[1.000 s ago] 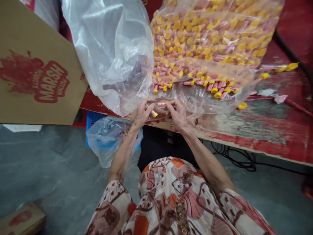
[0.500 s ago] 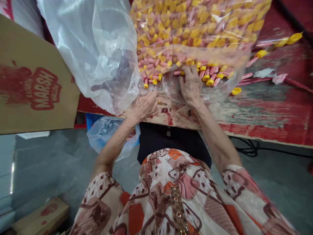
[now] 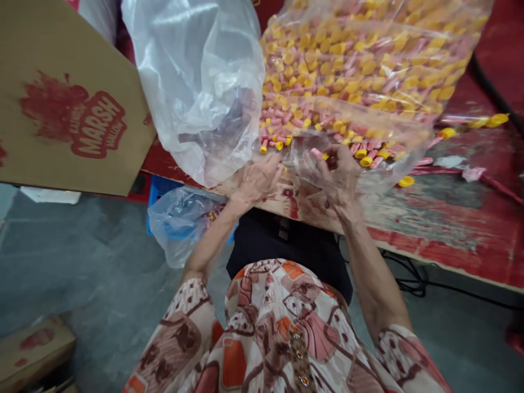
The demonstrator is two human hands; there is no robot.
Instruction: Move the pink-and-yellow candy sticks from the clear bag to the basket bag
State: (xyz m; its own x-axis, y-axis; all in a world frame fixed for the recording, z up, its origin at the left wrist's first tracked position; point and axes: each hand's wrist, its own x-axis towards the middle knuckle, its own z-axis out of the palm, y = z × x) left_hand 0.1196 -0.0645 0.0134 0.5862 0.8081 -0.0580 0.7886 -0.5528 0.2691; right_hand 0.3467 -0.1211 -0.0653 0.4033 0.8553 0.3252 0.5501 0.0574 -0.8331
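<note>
Workbench (image 3: 446, 213): red paint worn to bare wood, at twelve o'clock from the person.
Clear bag (image 3: 380, 177): at one o'clock, heaped with yellow-capped pink tubes (image 3: 339, 60), its slack front film spread towards the person.
Right hand (image 3: 339, 170): at one o'clock, thumb and forefinger pinching a single tube, the other fingers bent.
Pinched tube (image 3: 316, 153): at the bag's front edge, pink end towards ten o'clock, yellow cap against the fingers.
Best pinch: light and close to the cap, one would judge, since so slim a tube could roll or slip.
Front film: better kept flat; a fold could snag the fingertips.
Left hand (image 3: 260, 177): at twelve o'clock, back upward, fingers curled; a small yellow end (image 3: 284, 170) shows beside them, though whether they grip it cannot be told.
White translucent bag (image 3: 196, 98): at eleven o'clock, just beside the left hand, best kept from draping over it.
Marshmallow carton (image 3: 69, 98): at ten o'clock, well apart from both hands.
</note>
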